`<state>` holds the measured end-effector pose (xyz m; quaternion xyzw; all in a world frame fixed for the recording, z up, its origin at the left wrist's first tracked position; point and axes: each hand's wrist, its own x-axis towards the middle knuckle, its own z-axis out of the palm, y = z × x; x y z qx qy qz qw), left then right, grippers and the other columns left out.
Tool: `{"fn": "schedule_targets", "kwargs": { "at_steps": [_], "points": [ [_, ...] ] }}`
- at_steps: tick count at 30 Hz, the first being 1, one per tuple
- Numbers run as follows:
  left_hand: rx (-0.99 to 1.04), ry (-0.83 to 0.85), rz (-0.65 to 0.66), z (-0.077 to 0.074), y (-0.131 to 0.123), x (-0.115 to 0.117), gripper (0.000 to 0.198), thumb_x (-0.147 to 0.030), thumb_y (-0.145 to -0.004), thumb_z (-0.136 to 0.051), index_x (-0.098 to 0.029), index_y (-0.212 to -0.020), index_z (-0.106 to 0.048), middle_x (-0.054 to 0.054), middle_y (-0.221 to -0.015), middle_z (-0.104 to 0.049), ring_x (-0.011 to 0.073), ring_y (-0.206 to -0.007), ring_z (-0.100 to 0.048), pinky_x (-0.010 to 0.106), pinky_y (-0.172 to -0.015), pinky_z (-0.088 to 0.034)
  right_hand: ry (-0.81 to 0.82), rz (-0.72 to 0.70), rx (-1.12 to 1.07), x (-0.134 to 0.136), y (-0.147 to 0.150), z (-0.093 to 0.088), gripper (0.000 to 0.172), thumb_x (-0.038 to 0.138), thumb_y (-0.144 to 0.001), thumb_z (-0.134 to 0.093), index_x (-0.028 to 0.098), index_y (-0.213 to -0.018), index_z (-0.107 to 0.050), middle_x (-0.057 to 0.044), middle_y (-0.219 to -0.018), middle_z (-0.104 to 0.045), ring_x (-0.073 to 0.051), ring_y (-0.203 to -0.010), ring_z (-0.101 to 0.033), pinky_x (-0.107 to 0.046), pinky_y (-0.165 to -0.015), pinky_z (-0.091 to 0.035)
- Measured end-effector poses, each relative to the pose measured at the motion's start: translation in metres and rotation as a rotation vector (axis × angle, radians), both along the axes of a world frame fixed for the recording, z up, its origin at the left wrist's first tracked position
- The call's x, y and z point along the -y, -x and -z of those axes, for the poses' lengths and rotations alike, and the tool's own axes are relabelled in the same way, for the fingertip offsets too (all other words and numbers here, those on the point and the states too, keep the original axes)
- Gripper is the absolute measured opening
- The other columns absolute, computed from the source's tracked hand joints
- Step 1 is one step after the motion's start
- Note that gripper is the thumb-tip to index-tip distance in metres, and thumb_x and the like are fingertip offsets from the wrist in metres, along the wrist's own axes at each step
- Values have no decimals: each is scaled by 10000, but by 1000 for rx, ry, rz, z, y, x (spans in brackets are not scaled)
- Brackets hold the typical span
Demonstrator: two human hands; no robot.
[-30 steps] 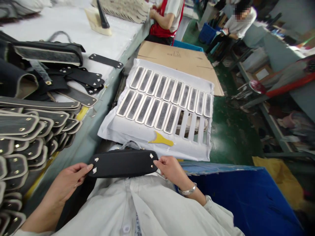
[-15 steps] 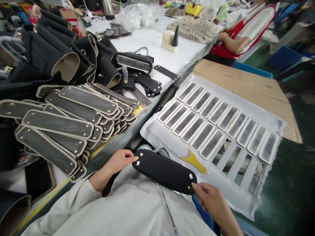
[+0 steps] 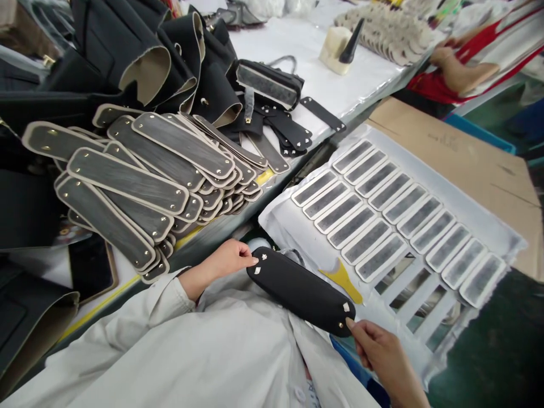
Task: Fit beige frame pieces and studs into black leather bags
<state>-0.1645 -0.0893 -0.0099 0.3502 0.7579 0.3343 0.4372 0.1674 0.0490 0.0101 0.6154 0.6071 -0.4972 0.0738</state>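
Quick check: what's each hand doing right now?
Left hand: closed, pinching one end of the black panel.
Right hand: closed, pinching its other end.

Black oblong leather panel (image 3: pixel 300 290), rivet prongs upward, tilted, held end-to-end

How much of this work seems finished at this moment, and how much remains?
Done, it seems: a big pile of studded panels lies on the table, and some slots in the white sheet are empty. In hand: the left hand and right hand hold one black panel by its ends. Left, probably: many grey strips fill the sheet.
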Motion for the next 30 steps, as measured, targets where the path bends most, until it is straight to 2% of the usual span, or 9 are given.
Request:
{"fn": "schedule_targets", "kwargs": {
  "at_steps": [9,14,21,30],
  "points": [
    [-100,-13,52,-8,0,2,294,-386,-720,-590,-145,-555,-560,-6,-541,-541,118,-533,-450,255,-528,-316,2,-22,12,1,-1,-1,444,592,-732,-543,201,-549,-440,50,-430,-436,-98,-379,-388,-244,-425,-276],
    [-136,-11,69,-3,-1,4,277,-381,-724,-582,-143,-582,-582,-4,-560,-570,119,-538,-464,248,-533,-329,-38,-65,17,2,-2,-1,459,599,-742,-533,194,-543,-450,42,-431,-445,-99,-391,-404,-242,-433,-302],
    [-117,-1,58,6,-2,4,284,-398,-721,-577,-152,-580,-572,-21,-540,-555,119,-529,-454,240,-513,-320,-32,-18,5,4,1,-2,464,627,-688,-537,195,-543,-449,46,-408,-448,-92,-351,-394,-232,-400,-272],
    [-234,35,108,-4,-1,-2,299,-406,-736,-551,-159,-568,-573,-11,-559,-572,131,-554,-487,249,-548,-325,-44,-41,2,-1,-2,4,455,601,-731,-532,187,-554,-475,27,-415,-477,-88,-345,-406,-227,-393,-302]
  ]
}}
